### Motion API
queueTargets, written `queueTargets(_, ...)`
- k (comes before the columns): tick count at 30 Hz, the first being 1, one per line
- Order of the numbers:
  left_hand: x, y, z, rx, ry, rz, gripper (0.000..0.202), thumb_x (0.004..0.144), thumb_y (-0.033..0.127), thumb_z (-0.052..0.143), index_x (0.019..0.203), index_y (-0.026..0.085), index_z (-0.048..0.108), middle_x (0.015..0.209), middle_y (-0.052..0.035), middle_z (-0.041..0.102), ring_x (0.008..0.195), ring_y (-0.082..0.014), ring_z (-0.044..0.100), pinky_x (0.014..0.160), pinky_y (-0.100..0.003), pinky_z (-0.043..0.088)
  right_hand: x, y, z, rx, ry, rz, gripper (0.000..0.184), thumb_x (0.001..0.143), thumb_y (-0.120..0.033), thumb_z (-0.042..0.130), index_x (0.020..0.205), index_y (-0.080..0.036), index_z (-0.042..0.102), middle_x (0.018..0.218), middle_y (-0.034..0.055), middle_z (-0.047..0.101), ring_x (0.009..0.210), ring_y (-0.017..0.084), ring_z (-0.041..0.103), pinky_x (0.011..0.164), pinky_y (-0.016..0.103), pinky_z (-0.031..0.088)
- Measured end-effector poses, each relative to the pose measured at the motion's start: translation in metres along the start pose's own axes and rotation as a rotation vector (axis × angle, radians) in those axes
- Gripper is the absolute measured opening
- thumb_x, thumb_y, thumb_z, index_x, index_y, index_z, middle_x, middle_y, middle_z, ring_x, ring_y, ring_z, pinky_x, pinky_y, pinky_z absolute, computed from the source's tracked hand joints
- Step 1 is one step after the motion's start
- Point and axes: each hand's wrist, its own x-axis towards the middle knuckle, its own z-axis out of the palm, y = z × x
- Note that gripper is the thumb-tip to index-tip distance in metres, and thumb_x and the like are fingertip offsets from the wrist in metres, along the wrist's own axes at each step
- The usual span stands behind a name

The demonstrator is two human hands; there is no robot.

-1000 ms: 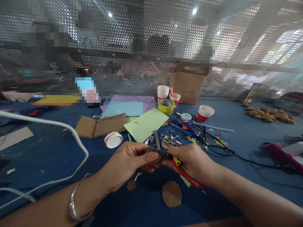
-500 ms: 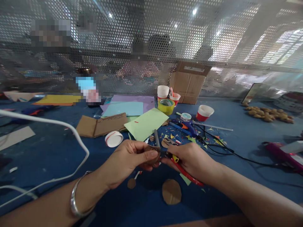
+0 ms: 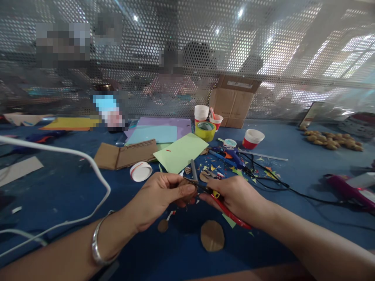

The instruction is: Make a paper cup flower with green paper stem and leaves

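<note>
My left hand (image 3: 159,195) pinches a small brown cardboard piece (image 3: 186,188) between thumb and fingers, just above the blue table. My right hand (image 3: 238,197) is closed around red-handled scissors (image 3: 227,210) with a yellow part near the pivot; the blades reach into the cardboard piece. A cut cardboard disc (image 3: 212,235) lies on the table below my hands, and a smaller brown scrap (image 3: 162,225) lies to its left. A silver bangle (image 3: 98,242) sits on my left wrist.
A white cable (image 3: 88,164) loops across the left. Behind my hands lie a green paper sheet (image 3: 181,152), folded cardboard (image 3: 125,154), a white lid (image 3: 141,171), a yellow tape roll (image 3: 205,130), paper cups (image 3: 253,139), a blue glue gun (image 3: 233,155) and coloured scraps. A perforated screen (image 3: 278,58) stands at the back.
Both hands have risen slightly and stayed together; the scissors' blades have worked a little further into the cardboard piece. Nothing else on the table moved.
</note>
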Motion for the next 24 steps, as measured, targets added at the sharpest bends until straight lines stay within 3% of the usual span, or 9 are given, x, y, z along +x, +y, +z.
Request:
queueTargets(9, 0.0009, -0.0001, -0.0011, 0.013, 0.013, 0.043, 0.036, 0.084, 0.051, 0.082, 0.081, 0.015, 0.079, 0.077, -0.0049, 0.076, 0.069, -0.0106, 0.064, 0.061, -0.019, 0.046, 0.0017, -0.0002, 0.0076, 0.014, 0.024, 0.02, 0.023, 0.101, -0.039, 0.057, 0.092, -0.019, 0.063, 0.072, 0.0033, 0.067, 0.057, 0.014, 0.056, 0.054, 0.025, 0.036)
queueTargets(14, 0.0022, 0.0006, -0.0023, 0.043, -0.003, 0.024, 0.036, 0.084, 0.051, 0.082, 0.085, 0.015, 0.08, 0.079, -0.0056, 0.076, 0.07, -0.011, 0.063, 0.06, -0.019, 0.045, 0.001, -0.0006, 0.0063, 0.037, 0.013, 0.013, 0.025, 0.102, -0.039, 0.054, 0.092, -0.019, 0.063, 0.076, 0.0054, 0.069, 0.063, 0.016, 0.061, 0.057, 0.025, 0.038)
queueTargets(20, 0.0026, 0.0041, 0.0006, 0.019, 0.009, 0.008, 0.04, 0.082, 0.055, 0.082, 0.079, 0.015, 0.077, 0.073, -0.004, 0.073, 0.064, -0.0107, 0.059, 0.055, -0.02, 0.044, -0.0006, -0.0033, 0.0062, -0.049, 0.057, 0.053, 0.029, 0.101, -0.04, 0.053, 0.079, -0.021, 0.056, 0.062, 0.0015, 0.061, 0.054, 0.015, 0.054, 0.053, 0.026, 0.031)
queueTargets(24, 0.0014, 0.0044, -0.0003, 0.011, 0.0, 0.031, 0.04, 0.083, 0.055, 0.082, 0.081, 0.015, 0.077, 0.074, -0.0049, 0.073, 0.067, -0.0118, 0.062, 0.055, -0.02, 0.043, -0.0012, -0.0057, 0.0061, -0.045, 0.067, 0.056, 0.027, 0.101, -0.038, 0.053, 0.083, -0.02, 0.06, 0.066, 0.0029, 0.066, 0.057, 0.015, 0.058, 0.054, 0.026, 0.033)
